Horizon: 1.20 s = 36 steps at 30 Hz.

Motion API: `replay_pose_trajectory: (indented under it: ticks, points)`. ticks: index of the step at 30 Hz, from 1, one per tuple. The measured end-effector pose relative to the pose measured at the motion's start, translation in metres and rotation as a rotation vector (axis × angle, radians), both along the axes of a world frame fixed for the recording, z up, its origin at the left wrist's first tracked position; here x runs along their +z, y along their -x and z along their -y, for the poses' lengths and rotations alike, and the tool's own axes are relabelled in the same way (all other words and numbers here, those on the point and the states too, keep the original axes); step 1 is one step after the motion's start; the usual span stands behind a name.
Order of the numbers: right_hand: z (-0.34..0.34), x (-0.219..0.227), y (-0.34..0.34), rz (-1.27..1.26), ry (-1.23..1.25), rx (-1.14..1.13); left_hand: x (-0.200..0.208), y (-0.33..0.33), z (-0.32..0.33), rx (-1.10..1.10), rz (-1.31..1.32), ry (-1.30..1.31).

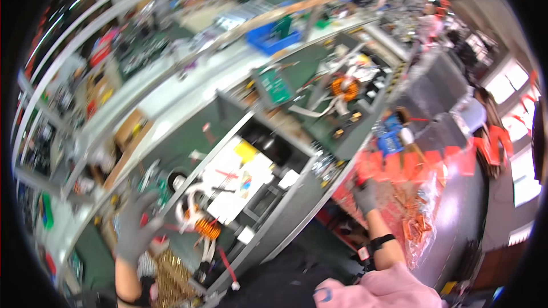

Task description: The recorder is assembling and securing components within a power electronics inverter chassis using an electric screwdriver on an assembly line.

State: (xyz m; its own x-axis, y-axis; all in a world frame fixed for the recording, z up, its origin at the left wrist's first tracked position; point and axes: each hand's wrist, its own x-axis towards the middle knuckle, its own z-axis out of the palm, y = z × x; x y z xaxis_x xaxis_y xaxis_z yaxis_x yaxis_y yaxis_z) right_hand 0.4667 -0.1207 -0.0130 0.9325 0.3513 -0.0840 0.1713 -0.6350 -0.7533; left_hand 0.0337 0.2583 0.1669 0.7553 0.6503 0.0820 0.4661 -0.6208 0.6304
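My left hand (135, 231), in a grey glove, is at the lower left with its thumb apart from its fingers, and it appears to hold nothing. It hovers beside a grey metal enclosure (271, 225). Inside that are a copper-wound coil (206, 228) with white sleeved leads and a white sheet (238, 178) with coloured marks. A red lead (227, 263) with a white connector hangs by the near edge. Out to the right is my right hand (365, 198), also gloved, its fingers curled by a small red spot. Blur hides what it holds, if anything.
A second enclosure with a copper coil (345, 87) and a green circuit board (275, 86) stands beyond. A blue bin (273, 39) is on the bench. Brass-coloured parts (171, 276) lie at lower left. Red sheeting (394, 194) with blue items (390, 136) is at right.
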Motion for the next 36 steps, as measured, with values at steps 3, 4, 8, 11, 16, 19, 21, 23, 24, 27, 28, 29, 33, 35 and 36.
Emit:
replay_pose_trajectory:
  ticks: [3,4,8,11,16,19,21,23,24,27,28,29,33,35,36]
  points:
    - [0.040,-0.024,0.023,0.068,0.306,0.006,-0.077,0.134,-0.007,0.412,0.008,0.108]
    - [0.055,-0.027,0.022,0.033,0.458,-0.013,-0.122,0.174,-0.012,0.500,-0.293,0.220]
    - [0.092,-0.064,0.017,0.005,0.871,-0.050,-0.251,0.230,-0.021,0.273,-0.526,-0.044]
    - [0.097,-0.064,0.020,0.100,0.844,-0.174,-0.268,0.220,0.005,0.280,-0.594,0.107]
    - [0.090,-0.025,0.061,0.217,0.657,-0.180,-0.263,0.184,0.065,0.304,-0.690,0.347]
    - [0.099,-0.015,0.098,0.306,0.644,-0.115,-0.267,0.148,0.087,0.290,-0.743,0.485]
    - [0.109,-0.011,0.115,0.254,0.586,-0.075,-0.272,0.126,0.107,0.286,-0.783,0.583]
    - [0.116,-0.005,0.134,0.218,0.591,-0.090,-0.275,0.111,0.136,0.290,-0.826,0.683]
    - [0.130,-0.001,0.138,0.191,0.613,-0.144,-0.285,0.089,0.137,0.311,-0.848,0.637]
    - [0.168,-0.005,0.141,0.142,0.638,-0.274,-0.267,0.008,0.141,0.175,-0.885,0.508]
    - [0.176,-0.002,0.136,0.126,0.608,-0.314,-0.274,-0.002,0.142,0.159,-0.866,0.470]
    - [0.182,0.002,0.135,0.105,0.581,-0.353,-0.277,-0.012,0.142,0.141,-0.854,0.435]
    - [0.202,0.002,0.092,0.093,0.455,-0.426,-0.269,-0.070,0.145,0.151,-0.910,0.410]
    - [0.217,-0.003,0.047,0.169,0.426,-0.435,-0.269,-0.104,0.146,0.198,-0.903,0.533]
    - [0.223,-0.005,0.018,0.208,0.352,-0.460,-0.279,-0.117,0.150,0.203,-0.841,0.417]
